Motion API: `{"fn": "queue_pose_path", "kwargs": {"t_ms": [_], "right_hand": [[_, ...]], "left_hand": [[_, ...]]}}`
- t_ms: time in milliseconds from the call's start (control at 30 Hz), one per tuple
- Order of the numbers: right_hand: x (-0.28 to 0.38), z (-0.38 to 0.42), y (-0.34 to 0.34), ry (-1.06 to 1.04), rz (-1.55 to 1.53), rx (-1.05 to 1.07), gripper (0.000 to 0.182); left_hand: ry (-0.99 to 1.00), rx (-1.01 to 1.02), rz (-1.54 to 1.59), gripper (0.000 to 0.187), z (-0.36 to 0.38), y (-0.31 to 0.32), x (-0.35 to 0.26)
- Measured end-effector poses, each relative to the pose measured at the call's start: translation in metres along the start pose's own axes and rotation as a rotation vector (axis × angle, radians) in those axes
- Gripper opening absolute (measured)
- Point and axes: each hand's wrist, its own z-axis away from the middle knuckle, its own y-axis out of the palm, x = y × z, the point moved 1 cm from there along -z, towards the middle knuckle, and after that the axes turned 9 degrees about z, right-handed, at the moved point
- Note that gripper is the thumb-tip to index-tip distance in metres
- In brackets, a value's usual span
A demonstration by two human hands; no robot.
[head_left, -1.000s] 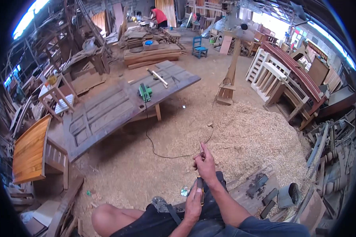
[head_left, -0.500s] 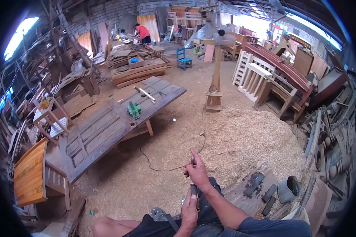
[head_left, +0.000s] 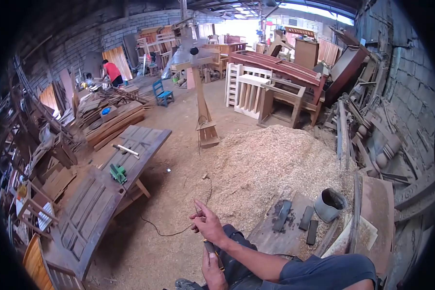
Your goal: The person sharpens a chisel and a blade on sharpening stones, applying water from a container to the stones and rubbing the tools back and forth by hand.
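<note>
Low in the centre, my left hand (head_left: pixel 213 274) is wrapped round a dark tool with yellow edges (head_left: pixel 210 249), held upright. Just above it is my right hand (head_left: pixel 208 224), its index finger extended and the others curled round something thin that I cannot make out. To the right, several dark blocks (head_left: pixel 306 218) lie on a stained board (head_left: pixel 266 231) beside a grey container (head_left: pixel 323 211). A wooden panel door (head_left: pixel 100 193) slants across the left, with a green power tool (head_left: pixel 118 174) and a pale stick (head_left: pixel 126 151) on it.
Wood shavings (head_left: pixel 270 154) are heaped ahead, and a dark cable (head_left: pixel 166 235) crosses the floor. Behind stand a wooden post (head_left: pixel 202 104), a blue chair (head_left: pixel 163 94) and stacked furniture (head_left: pixel 275 72). A person in red (head_left: pixel 112 71) bends over at the back left.
The view has turned right, so the door and both hands appear further left. More of the right wall shows. Both hands keep much the same pose, my left hand round the tool.
</note>
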Motion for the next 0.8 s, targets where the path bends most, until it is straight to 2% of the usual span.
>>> {"fn": "queue_pose_path", "kwargs": {"t_ms": [133, 233, 533, 700, 800], "right_hand": [[0.008, 0.006, -0.025, 0.003, -0.136, 0.005, 0.062], [0.034, 0.015, -0.047, -0.048, -0.274, 0.012, 0.062], [0.073, 0.036, -0.096, -0.181, -0.579, 0.112, 0.067], [0.074, 0.038, -0.111, -0.198, -0.599, 0.156, 0.068], [0.077, 0.036, -0.126, -0.150, -0.467, 0.036, 0.067]], "left_hand": [[0.071, 0.122, -0.137, 0.047, -0.004, 0.023, -0.012], [0.124, 0.183, -0.291, 0.058, 0.003, 0.020, -0.006], [0.253, 0.310, -0.443, 0.061, 0.009, 0.037, 0.006], [0.222, 0.348, -0.425, 0.063, 0.008, 0.043, 0.011], [0.091, 0.418, -0.340, 0.062, 0.012, 0.071, -0.004]]}}
